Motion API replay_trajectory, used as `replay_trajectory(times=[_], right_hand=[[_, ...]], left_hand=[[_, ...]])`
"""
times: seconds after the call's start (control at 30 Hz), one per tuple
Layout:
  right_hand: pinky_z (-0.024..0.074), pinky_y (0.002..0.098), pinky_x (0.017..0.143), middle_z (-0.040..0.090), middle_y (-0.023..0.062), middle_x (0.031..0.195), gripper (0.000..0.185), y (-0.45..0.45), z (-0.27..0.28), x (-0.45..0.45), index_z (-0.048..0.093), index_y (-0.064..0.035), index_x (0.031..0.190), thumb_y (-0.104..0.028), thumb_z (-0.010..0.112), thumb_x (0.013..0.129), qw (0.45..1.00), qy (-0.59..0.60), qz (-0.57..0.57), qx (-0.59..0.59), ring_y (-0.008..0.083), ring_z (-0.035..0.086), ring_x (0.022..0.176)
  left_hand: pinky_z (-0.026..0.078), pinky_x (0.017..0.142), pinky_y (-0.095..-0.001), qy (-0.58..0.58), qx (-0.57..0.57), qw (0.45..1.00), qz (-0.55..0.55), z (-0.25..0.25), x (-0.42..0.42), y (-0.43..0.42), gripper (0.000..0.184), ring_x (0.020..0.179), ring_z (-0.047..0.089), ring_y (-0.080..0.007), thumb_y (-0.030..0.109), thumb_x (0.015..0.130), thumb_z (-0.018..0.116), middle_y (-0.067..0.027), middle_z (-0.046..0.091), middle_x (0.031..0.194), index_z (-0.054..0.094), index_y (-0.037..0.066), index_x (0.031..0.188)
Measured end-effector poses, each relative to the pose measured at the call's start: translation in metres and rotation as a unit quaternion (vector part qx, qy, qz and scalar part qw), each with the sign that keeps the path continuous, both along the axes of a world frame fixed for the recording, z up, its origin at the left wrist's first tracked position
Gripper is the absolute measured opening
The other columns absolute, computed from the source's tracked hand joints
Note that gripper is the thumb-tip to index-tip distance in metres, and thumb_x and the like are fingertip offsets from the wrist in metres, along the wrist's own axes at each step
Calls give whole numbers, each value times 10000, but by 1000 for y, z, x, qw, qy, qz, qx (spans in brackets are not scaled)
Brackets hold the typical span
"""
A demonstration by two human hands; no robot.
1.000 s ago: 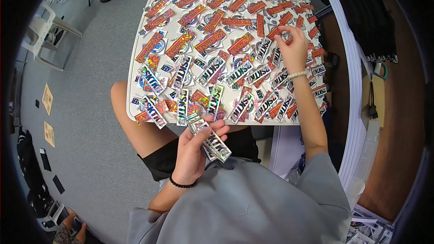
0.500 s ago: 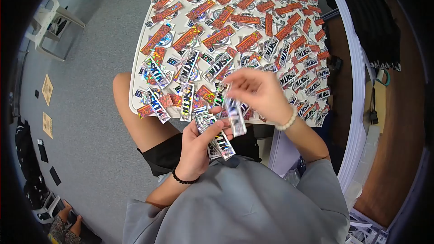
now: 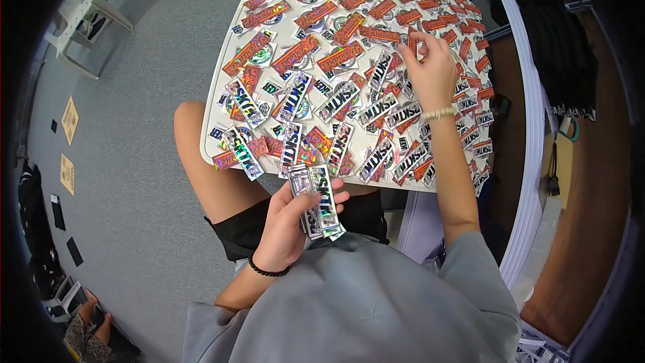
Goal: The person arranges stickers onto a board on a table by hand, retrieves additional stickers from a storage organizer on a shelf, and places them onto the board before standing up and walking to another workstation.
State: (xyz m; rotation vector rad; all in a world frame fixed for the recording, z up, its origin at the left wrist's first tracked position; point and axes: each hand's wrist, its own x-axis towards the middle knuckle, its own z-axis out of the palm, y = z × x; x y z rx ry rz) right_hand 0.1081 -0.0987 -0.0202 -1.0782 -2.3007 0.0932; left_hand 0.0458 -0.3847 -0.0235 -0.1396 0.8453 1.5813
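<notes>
My left hand (image 3: 285, 218) holds a fanned stack of silver holographic stickers (image 3: 323, 202) with black lettering, the thumb pressed across the top ones. They are held above my lap, just off the table's near edge. My right hand (image 3: 433, 74) is reached out over the table, thumb and fingers apart, with nothing visible between them. Its fingertips are close to a red sticker (image 3: 411, 35), but contact cannot be made out. A silver lettered sticker (image 3: 379, 70) lies to its left on a small pile. Stickers under the right palm are partly hidden.
The white table (image 3: 216, 104) carries many small piles, red lettered stickers (image 3: 295, 52) on the far ones and silver ones on the near ones. A white plastic chair (image 3: 84, 27) stands at left. Another person's hand (image 3: 101, 329) shows at lower left. A white metal frame (image 3: 521, 94) runs along the right.
My right hand has moved from the stack forward and right over the table. A silver sticker now lies on a red-topped pile there. My left hand keeps the stack; the view has shifted slightly.
</notes>
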Motion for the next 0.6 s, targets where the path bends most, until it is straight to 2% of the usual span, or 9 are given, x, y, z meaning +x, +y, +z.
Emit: replay_trajectory(times=[0.07,0.1,0.17,0.23,0.3,0.43,0.5,0.53,0.6], right_hand=[[384,224,497,550,14,695,236,-20,8,3,633,-58,935,-192,675,745,996,20,76,-48,62,489,565],[370,189,504,567,-2,698,206,-34,12,5,630,-60,940,-151,667,759,966,49,120,-222,37,488,581],[365,171,495,593,-8,714,215,-63,15,12,621,-52,959,-111,667,758,856,81,237,-453,21,498,592],[377,171,499,604,-1,734,254,-88,31,17,603,-37,994,-92,667,754,805,-3,345,-483,22,513,594],[392,172,511,601,5,726,278,-104,36,20,587,-28,1020,-59,658,753,784,-51,391,-479,22,518,593],[405,161,550,574,-12,745,254,-103,15,17,578,-3,1000,-27,656,760,727,62,304,-613,24,526,644],[407,161,558,563,-15,751,246,-93,14,8,574,0,992,-19,652,760,743,72,288,-599,23,522,651],[404,158,557,563,-18,749,241,-90,17,5,570,-1,987,-14,650,760,720,87,287,-626,23,515,641],[403,162,520,580,-11,739,243,-87,16,-1,566,-6,991,-16,646,762,731,123,299,-601,27,522,628]], left_hand=[[516,797,-322,10,10,1000,-7,1,0,2,352,945,605,-260,-19,803,443,-192,575,1058,400,-73,1149],[516,797,-322,9,9,1000,-6,0,0,3,352,945,605,-260,-19,803,443,-192,575,1058,400,-73,1149],[503,807,-337,37,25,999,-22,-2,0,5,346,952,602,-271,-54,818,453,-184,574,1062,407,-60,1161],[511,769,-302,58,26,998,-5,1,-1,8,326,906,619,-227,-67,818,469,-154,596,1011,431,-55,1142],[512,754,-285,98,39,994,13,0,-1,9,296,878,623,-188,-46,826,494,-130,605,990,455,-49,1119],[511,743,-277,104,17,994,25,0,-2,11,300,853,623,-169,-33,820,527,-121,611,975,465,-45,1112],[510,719,-265,117,3,991,72,1,-3,9,335,802,616,-131,-49,787,575,-99,621,941,486,-32,1110],[504,740,-285,121,-2,990,71,-1,-4,8,353,811,629,-162,-46,767,576,-117,627,937,478,-33,1105],[513,722,-289,122,-1,989,80,-1,-7,3,363,809,632,-174,-45,767,570,-122,625,942,466,-33,1115]])
